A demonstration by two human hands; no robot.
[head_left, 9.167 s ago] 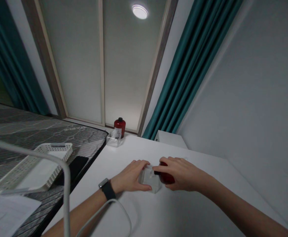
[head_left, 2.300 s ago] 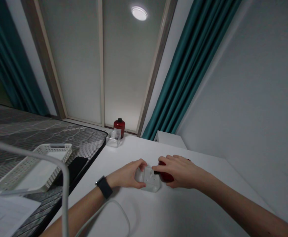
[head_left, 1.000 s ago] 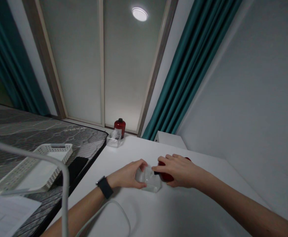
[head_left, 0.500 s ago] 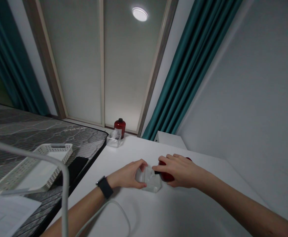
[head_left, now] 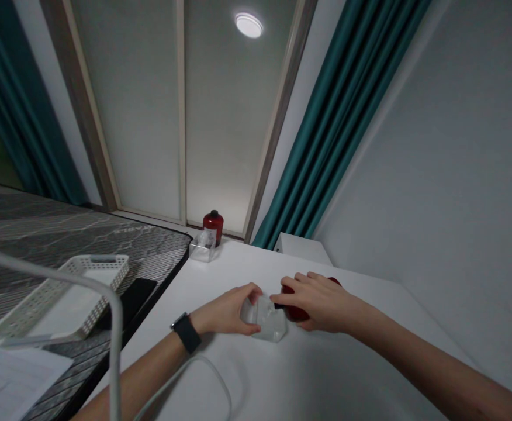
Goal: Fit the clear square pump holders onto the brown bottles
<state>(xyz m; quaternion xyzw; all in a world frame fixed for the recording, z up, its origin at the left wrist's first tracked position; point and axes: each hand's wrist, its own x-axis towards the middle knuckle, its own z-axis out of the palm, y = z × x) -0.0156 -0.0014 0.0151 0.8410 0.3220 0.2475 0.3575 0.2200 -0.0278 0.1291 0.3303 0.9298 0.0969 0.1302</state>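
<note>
On the white table, a small clear plastic box (head_left: 272,325) sits with my left hand (head_left: 234,310) curled around its left side, thumb and fingers gripping it. My right hand (head_left: 320,301) is wrapped around a dark red bottle (head_left: 296,314) from above. The bottle lies tipped sideways, its black neck end (head_left: 279,306) pointing left over the box's right rim. Much of the bottle is hidden under my fingers. Whether anything flows from it cannot be made out.
Another red bottle (head_left: 213,222) stands at the table's far left corner beside a clear box (head_left: 202,251). Left are a white basket (head_left: 80,292), a black object (head_left: 135,295) and paper (head_left: 14,374). A pale curved tube (head_left: 116,351) crosses the near left; a cable (head_left: 212,365) lies nearby.
Almost nothing differs. My right hand with the red bottle has shifted very slightly; my left hand and the clear box stay in place.
</note>
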